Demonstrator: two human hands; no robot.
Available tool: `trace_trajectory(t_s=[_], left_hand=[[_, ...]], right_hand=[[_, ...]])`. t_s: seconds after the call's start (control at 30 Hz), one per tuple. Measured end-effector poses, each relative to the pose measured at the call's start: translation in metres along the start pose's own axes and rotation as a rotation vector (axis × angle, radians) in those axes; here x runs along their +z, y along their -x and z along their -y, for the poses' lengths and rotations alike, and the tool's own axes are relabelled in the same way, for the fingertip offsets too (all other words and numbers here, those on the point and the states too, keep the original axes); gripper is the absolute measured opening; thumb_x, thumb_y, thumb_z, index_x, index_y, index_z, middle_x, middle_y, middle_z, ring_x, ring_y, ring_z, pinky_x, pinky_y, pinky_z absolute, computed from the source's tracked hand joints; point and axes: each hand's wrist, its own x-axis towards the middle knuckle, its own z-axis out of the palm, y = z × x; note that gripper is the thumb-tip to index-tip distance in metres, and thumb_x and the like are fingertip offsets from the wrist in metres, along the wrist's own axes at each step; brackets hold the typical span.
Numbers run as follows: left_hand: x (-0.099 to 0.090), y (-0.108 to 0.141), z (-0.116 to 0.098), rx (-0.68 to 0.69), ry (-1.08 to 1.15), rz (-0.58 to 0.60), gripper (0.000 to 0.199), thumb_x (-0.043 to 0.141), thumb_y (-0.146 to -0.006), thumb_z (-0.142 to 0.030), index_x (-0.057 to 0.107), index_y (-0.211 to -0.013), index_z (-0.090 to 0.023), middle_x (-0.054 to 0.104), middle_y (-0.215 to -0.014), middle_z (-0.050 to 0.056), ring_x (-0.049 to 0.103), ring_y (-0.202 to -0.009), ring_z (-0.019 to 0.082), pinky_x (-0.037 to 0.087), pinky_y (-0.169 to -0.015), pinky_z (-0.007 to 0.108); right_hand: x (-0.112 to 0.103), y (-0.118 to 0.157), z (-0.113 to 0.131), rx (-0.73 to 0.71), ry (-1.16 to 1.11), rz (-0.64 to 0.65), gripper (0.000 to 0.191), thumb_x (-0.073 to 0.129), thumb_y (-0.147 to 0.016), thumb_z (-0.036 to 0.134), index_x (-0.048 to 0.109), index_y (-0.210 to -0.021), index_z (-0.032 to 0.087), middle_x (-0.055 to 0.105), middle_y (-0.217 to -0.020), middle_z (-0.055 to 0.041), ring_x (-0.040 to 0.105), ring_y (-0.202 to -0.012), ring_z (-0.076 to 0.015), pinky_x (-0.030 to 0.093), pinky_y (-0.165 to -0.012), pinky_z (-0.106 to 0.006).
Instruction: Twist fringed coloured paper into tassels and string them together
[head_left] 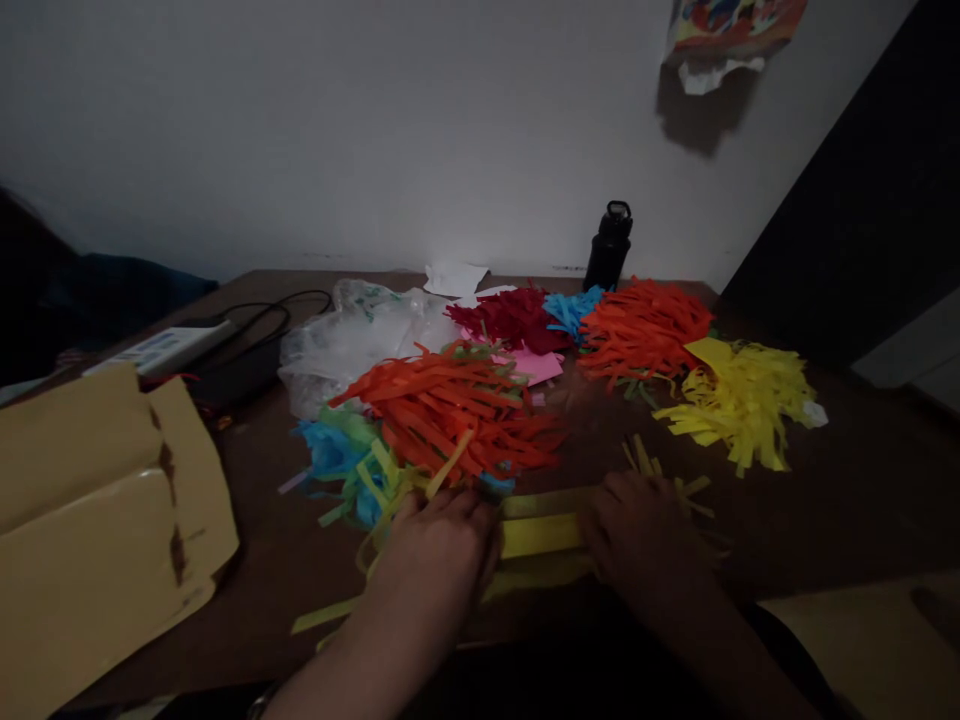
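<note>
A strip of yellow paper stretches between my two hands at the front of the table, with fringed ends spreading out past both of them. My left hand is closed on its left part, and my right hand is closed on its right part. The fingertips of both are partly hidden in the dim light. Just beyond my left hand lies a heap of orange fringed paper, with blue and green fringes at its left side.
Dark red, orange and yellow fringed bunches lie farther back. Behind them stands a black bottle. Clear plastic, a power strip and a large tan envelope are on the left.
</note>
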Motion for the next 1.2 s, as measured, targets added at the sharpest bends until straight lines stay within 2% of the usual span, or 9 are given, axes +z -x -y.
trace_trajectory(t_s=[0.07, 0.17, 0.3, 0.4, 0.53, 0.67, 0.77, 0.97, 1.2], left_hand=[[0.002, -0.001, 0.0, 0.001, 0.002, -0.018, 0.025, 0.045, -0.093, -0.019, 0.069, -0.09, -0.015, 0.071, -0.097, 0.013, 0.065, -0.096, 0.034, 0.041, -0.082, 0.052], [0.007, -0.001, 0.0, 0.017, -0.005, -0.06, 0.021, 0.047, -0.092, -0.016, 0.068, -0.094, -0.015, 0.071, -0.096, 0.012, 0.065, -0.093, 0.033, 0.04, -0.079, 0.049], [0.012, 0.002, 0.001, 0.056, -0.043, -0.154, 0.017, 0.053, -0.088, -0.011, 0.067, -0.096, -0.016, 0.07, -0.098, 0.011, 0.062, -0.091, 0.031, 0.038, -0.077, 0.045], [0.015, 0.006, 0.001, 0.224, 0.012, -0.269, 0.016, 0.059, -0.085, -0.011, 0.067, -0.096, -0.02, 0.068, -0.101, 0.007, 0.057, -0.091, 0.027, 0.035, -0.078, 0.042], [0.019, 0.009, -0.001, 0.378, 0.113, -0.405, 0.005, 0.063, -0.085, -0.017, 0.065, -0.083, -0.022, 0.066, -0.086, 0.002, 0.054, -0.083, 0.023, 0.031, -0.078, 0.041], [0.019, 0.009, -0.003, 0.376, 0.089, -0.397, 0.008, 0.068, -0.083, -0.015, 0.064, -0.079, -0.02, 0.066, -0.081, 0.0, 0.052, -0.078, 0.022, 0.029, -0.077, 0.04], [0.02, 0.009, -0.003, 0.407, 0.11, -0.398, 0.012, 0.065, -0.086, -0.013, 0.063, -0.077, -0.02, 0.066, -0.078, -0.001, 0.051, -0.076, 0.02, 0.028, -0.078, 0.039], [0.027, 0.01, 0.003, 0.429, 0.044, -0.444, 0.017, 0.058, -0.094, -0.018, 0.065, -0.079, -0.02, 0.067, -0.078, -0.001, 0.052, -0.077, 0.02, 0.028, -0.079, 0.038], [0.036, 0.014, 0.005, 0.355, 0.099, -0.465, 0.018, 0.054, -0.093, -0.016, 0.064, -0.079, -0.021, 0.068, -0.076, 0.0, 0.054, -0.076, 0.021, 0.028, -0.074, 0.037]], right_hand=[[-0.003, -0.001, 0.001, 0.009, -0.029, -0.086, 0.013, 0.059, -0.082, 0.012, 0.062, -0.071, 0.02, 0.063, -0.074, -0.004, 0.054, -0.075, -0.0224, 0.032, -0.075, -0.04], [-0.004, 0.001, 0.006, -0.143, -0.202, -0.209, 0.013, 0.056, -0.087, 0.01, 0.063, -0.082, 0.02, 0.066, -0.083, -0.0029, 0.055, -0.082, -0.0197, 0.033, -0.085, -0.04], [0.002, 0.004, 0.015, -0.326, -0.303, -0.183, 0.01, 0.06, -0.089, 0.014, 0.063, -0.083, 0.021, 0.066, -0.081, -0.0005, 0.056, -0.081, -0.0178, 0.035, -0.087, -0.038], [0.006, 0.008, 0.016, -0.326, -0.274, -0.167, 0.016, 0.054, -0.091, 0.011, 0.063, -0.082, 0.02, 0.067, -0.081, -0.002, 0.058, -0.082, -0.0179, 0.034, -0.091, -0.04], [0.004, 0.011, 0.016, -0.295, -0.328, -0.183, 0.017, 0.05, -0.094, 0.012, 0.062, -0.085, 0.019, 0.068, -0.085, -0.0026, 0.059, -0.086, -0.0179, 0.032, -0.093, -0.041], [0.002, 0.011, 0.023, -0.284, -0.259, -0.166, 0.013, 0.051, -0.094, 0.015, 0.063, -0.091, 0.019, 0.068, -0.089, -0.0047, 0.057, -0.085, -0.0209, 0.032, -0.091, -0.044], [0.003, 0.009, 0.025, -0.31, -0.177, -0.142, 0.018, 0.048, -0.094, 0.011, 0.062, -0.084, 0.018, 0.067, -0.082, -0.0047, 0.057, -0.083, -0.0213, 0.033, -0.091, -0.046], [-0.003, 0.016, 0.001, -0.348, -0.291, -0.257, 0.032, 0.036, -0.102, 0.012, 0.064, -0.087, 0.018, 0.07, -0.079, -0.0003, 0.061, -0.084, -0.0166, 0.027, -0.103, -0.045], [-0.003, 0.022, -0.011, -0.209, -0.324, -0.201, 0.023, 0.045, -0.097, 0.014, 0.064, -0.086, 0.021, 0.071, -0.089, -0.0009, 0.061, -0.09, -0.018, 0.025, -0.106, -0.046]])
